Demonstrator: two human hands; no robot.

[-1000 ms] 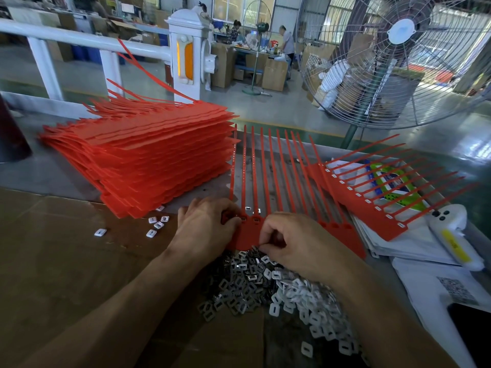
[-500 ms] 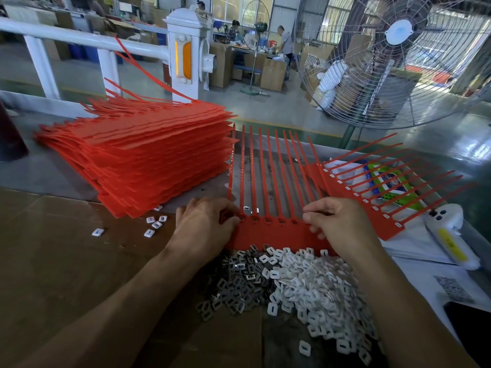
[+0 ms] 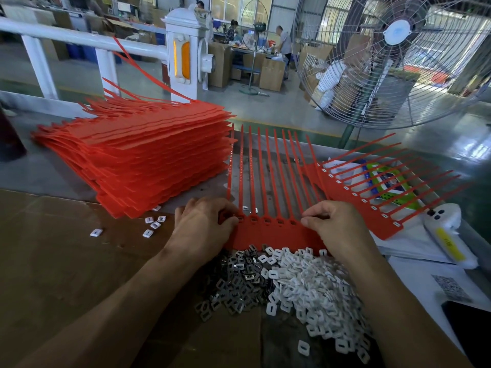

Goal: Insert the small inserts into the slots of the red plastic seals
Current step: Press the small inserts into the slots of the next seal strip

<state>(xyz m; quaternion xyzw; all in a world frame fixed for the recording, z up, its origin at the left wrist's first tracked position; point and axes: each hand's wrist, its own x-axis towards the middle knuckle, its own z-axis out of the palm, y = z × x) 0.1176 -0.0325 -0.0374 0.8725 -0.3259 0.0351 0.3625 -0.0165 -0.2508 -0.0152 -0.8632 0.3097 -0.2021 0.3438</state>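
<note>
My left hand pinches the left end of a red strip of seals lying flat on the desk; my right hand pinches its right end, fingers curled over the slots. Whether either grip holds an insert, I cannot tell. Just below lie grey metal inserts and white plastic inserts in heaps. The strip looks thin, light and bendy, so I would hold its solid band, not the tails. A tall stack of strips sits left.
</note>
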